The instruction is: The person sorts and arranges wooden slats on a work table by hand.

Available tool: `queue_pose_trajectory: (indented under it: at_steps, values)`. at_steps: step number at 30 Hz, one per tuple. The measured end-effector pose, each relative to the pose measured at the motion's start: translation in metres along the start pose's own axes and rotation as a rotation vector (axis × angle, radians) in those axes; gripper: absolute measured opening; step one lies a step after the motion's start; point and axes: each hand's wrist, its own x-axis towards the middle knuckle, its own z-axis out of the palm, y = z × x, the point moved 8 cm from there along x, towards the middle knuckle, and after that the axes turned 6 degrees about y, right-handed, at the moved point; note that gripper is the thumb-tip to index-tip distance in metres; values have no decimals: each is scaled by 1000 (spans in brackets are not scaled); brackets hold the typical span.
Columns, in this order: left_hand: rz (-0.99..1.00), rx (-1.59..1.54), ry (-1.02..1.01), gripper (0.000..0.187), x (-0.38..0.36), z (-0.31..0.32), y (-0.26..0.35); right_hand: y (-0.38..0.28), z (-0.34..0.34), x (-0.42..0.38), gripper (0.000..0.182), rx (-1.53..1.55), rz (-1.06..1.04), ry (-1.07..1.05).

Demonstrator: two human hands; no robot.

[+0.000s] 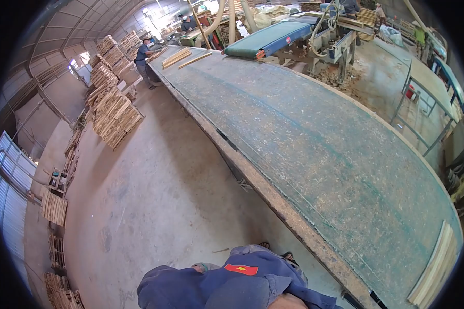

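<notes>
The front of my blue shirt (185, 288) fills the bottom of the head view, with a red patch bearing a yellow star (241, 269). A small bit of what looks like my left hand (198, 268) shows beside the shirt; its fingers are hidden and I see nothing held. My right hand is out of view. To my right runs a long, worn green worktable (314, 149), apart from the visible bit of hand. Light wooden strips (434, 268) lie side by side on its near right end.
More wooden strips (176, 57) lie at the table's far end, where a person (142, 57) stands. A green conveyor belt (268, 37) adjoins the table's far side. Stacked wood (116, 118) stands on the floor to the left. A metal-framed table (432, 82) is at the right.
</notes>
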Motion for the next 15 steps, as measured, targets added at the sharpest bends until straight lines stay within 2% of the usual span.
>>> queue_pose_trajectory:
  at_steps: [7,15]
  values:
    - [10,3,-45,31,8,16,12,-12,9,1,37,-11,5,-14]
    - [-19,-15,-64,32,-1,0,0,-34,11,7,36,-59,5,-33]
